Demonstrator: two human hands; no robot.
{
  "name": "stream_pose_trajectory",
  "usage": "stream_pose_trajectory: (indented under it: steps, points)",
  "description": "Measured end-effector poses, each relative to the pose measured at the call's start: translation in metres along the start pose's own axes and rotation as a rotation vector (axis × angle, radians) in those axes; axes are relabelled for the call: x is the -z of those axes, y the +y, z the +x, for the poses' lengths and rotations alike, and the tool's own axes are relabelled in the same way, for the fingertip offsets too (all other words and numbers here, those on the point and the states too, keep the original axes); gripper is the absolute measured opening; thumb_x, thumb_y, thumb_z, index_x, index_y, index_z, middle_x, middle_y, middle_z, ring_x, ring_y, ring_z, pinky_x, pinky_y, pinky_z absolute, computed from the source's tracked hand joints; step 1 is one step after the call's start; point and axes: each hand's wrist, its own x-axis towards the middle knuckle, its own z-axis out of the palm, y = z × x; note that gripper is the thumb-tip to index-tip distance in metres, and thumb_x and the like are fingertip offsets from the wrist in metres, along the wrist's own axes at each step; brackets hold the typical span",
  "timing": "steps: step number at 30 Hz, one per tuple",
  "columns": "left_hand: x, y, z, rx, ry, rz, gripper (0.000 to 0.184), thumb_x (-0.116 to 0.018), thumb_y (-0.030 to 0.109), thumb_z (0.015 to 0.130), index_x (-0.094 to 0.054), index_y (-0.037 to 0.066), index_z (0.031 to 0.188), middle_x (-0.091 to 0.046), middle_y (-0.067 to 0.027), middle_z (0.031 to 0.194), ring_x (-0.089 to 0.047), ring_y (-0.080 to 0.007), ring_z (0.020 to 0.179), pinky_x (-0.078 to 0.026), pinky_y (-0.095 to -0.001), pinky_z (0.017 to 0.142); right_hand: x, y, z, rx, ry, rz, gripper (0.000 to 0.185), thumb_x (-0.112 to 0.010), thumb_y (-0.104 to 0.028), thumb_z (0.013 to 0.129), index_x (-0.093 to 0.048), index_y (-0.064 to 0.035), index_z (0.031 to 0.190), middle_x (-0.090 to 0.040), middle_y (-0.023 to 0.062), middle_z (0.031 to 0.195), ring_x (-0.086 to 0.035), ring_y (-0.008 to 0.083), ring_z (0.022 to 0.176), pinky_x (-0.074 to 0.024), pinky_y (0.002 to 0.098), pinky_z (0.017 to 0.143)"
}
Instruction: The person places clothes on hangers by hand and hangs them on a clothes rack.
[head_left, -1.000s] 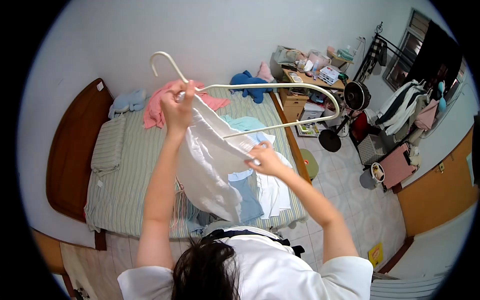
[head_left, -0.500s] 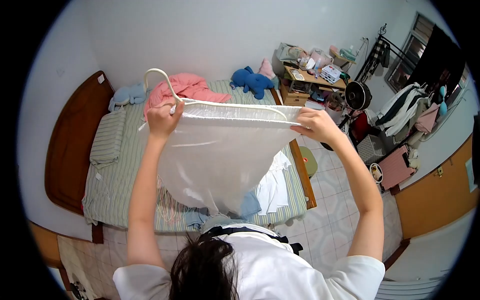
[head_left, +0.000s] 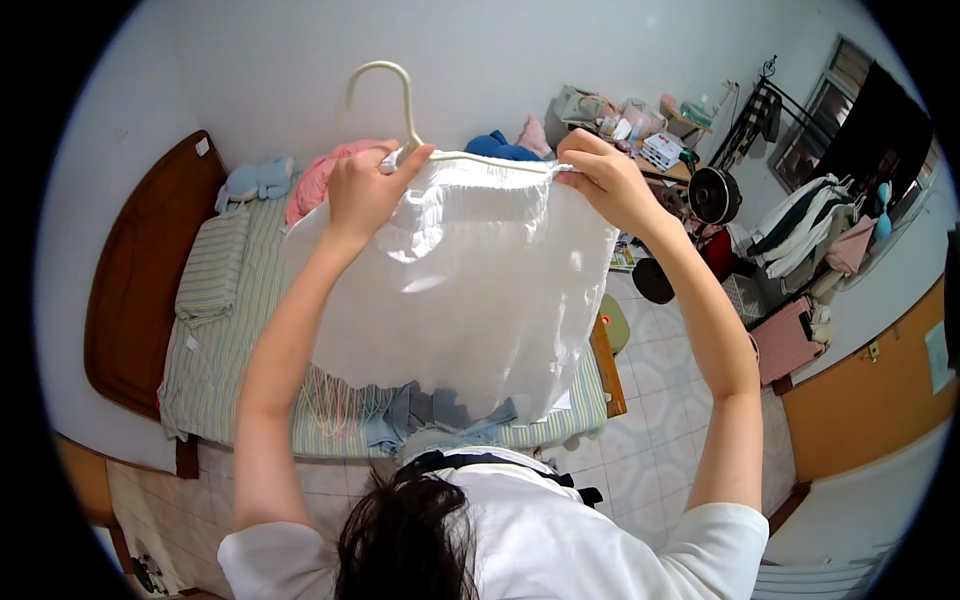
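A sheer white skirt with a gathered waistband hangs spread out in front of me. Along its top edge runs a cream clothes hanger, its hook standing up and curving left. My left hand is closed around the hanger just below the hook, together with the waistband. At the other end, my right hand pinches the waistband's corner by the hanger's tip. The fabric hides much of the bed behind it. Blue denim shows at the skirt's lower hem, on the bed edge.
Behind the skirt is a bed with a striped sheet and a wooden headboard. A pink quilt and plush toys lie on it. A cluttered desk, a black fan and hanging clothes stand right.
Both hands have lifted the hanger and skirt higher. The hanger's hook has turned upright, and its left end has moved right. More of the waistband now shows, and the right hand has shifted slightly left.
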Motion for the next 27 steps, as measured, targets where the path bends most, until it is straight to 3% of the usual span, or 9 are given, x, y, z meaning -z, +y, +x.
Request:
stream_pose_trajectory:
  steps: [2, 6, 9, 12, 15, 19, 23, 24, 27]
  points:
    - [0.001, 0.015, 0.003, 0.168, -0.038, -0.093, 0.047, -0.070, 0.049, 0.074, -0.066, 0.002, 0.071, -0.049, -0.0060, 0.047, -0.049, -0.0156, 0.045, -0.038, -0.0313, 0.046, -0.017, 0.008, 0.004, 0.070, 0.051, 0.103, 0.021, -0.058, -0.021, 0.088, -0.056, -0.0004, 0.083, -0.051, 0.0089, 0.076, -0.049, 0.0253, 0.068, -0.0419, 0.0338, 0.061]
    - [0.003, 0.020, 0.004, 0.242, -0.189, -0.213, 0.047, -0.072, 0.046, 0.073, -0.067, 0.000, 0.078, -0.056, -0.0065, 0.056, -0.053, -0.0153, 0.054, -0.042, -0.0303, 0.053, -0.022, -0.001, 0.006, -0.257, -0.234, 0.279, 0.029, -0.058, -0.028, 0.089, -0.049, -0.0022, 0.080, -0.035, -0.0002, 0.060, -0.033, 0.0068, 0.057, -0.0303, 0.0232, 0.051]
    - [0.000, 0.004, 0.002, 0.161, -0.187, -0.300, 0.045, -0.068, 0.048, 0.075, -0.068, 0.003, 0.083, -0.059, -0.0086, 0.061, -0.055, -0.0185, 0.057, -0.044, -0.0319, 0.056, -0.033, 0.003, 0.001, -0.410, -0.142, 0.514, 0.036, -0.059, -0.030, 0.088, -0.042, -0.0011, 0.074, -0.028, 0.0007, 0.060, -0.028, 0.0085, 0.058, -0.0283, 0.0267, 0.050]
    - [0.000, -0.028, -0.005, 0.018, 0.047, 0.080, 0.047, -0.063, 0.050, 0.078, -0.067, 0.004, 0.086, -0.061, -0.0109, 0.065, -0.057, -0.0228, 0.060, -0.045, -0.0345, 0.059, -0.034, 0.011, 0.001, -0.466, -0.115, 0.663, 0.033, -0.060, -0.027, 0.086, -0.043, -0.0021, 0.074, -0.032, -0.0022, 0.064, -0.032, 0.0067, 0.061, -0.0301, 0.0255, 0.053]
    - [0.031, -0.052, -0.002, 0.137, 0.006, 0.075, 0.048, -0.058, 0.051, 0.080, -0.065, 0.004, 0.083, -0.059, -0.0115, 0.063, -0.055, -0.0255, 0.059, -0.045, -0.0368, 0.058, -0.029, 0.016, 0.005, -0.557, -0.087, 0.766, 0.028, -0.060, -0.026, 0.087, -0.055, 0.0014, 0.083, -0.049, -0.0017, 0.071, -0.045, 0.0055, 0.068, -0.0373, 0.0222, 0.061]
    - [0.060, -0.057, 0.006, 0.237, -0.127, 0.184, 0.047, -0.056, 0.050, 0.082, -0.062, 0.004, 0.076, -0.053, -0.0111, 0.058, -0.052, -0.0249, 0.056, -0.041, -0.0373, 0.054, -0.028, 0.020, 0.014, -0.498, -0.117, 0.775, 0.025, -0.065, -0.026, 0.084, -0.057, -0.0030, 0.078, -0.049, -0.0031, 0.068, -0.045, 0.0049, 0.064, -0.0360, 0.0212, 0.057]
    - [0.067, -0.075, 0.005, 0.093, 0.025, 0.095, 0.053, -0.056, 0.059, 0.079, -0.064, 0.007, 0.085, -0.062, -0.0101, 0.071, -0.062, -0.0276, 0.072, -0.047, -0.0353, 0.064, -0.030, 0.007, 0.027, -0.489, -0.074, 0.625, 0.034, -0.070, -0.029, 0.079, -0.050, -0.0057, 0.066, -0.042, -0.0042, 0.062, -0.040, 0.0043, 0.059, -0.0315, 0.0215, 0.053]
    - [0.076, -0.079, 0.007, 0.089, -0.069, 0.083, 0.055, -0.060, 0.059, 0.076, -0.060, 0.010, 0.102, -0.065, -0.0122, 0.085, -0.063, -0.0307, 0.083, -0.048, -0.0367, 0.071, -0.030, 0.002, 0.032, -0.487, -0.043, 0.632, 0.035, -0.072, -0.029, 0.077, -0.049, -0.0056, 0.065, -0.041, -0.0040, 0.060, -0.039, 0.0047, 0.057, -0.0319, 0.0223, 0.052]
    - [0.106, -0.064, -0.002, -0.010, -0.248, -0.002, 0.062, -0.068, 0.052, 0.073, -0.050, 0.013, 0.118, -0.065, -0.0134, 0.092, -0.062, -0.0305, 0.087, -0.048, -0.0389, 0.074, -0.028, -0.016, 0.039, -0.493, 0.030, 0.592, 0.035, -0.074, -0.027, 0.076, -0.048, -0.0061, 0.064, -0.040, -0.0049, 0.058, -0.037, 0.0047, 0.054, -0.0309, 0.0226, 0.050]
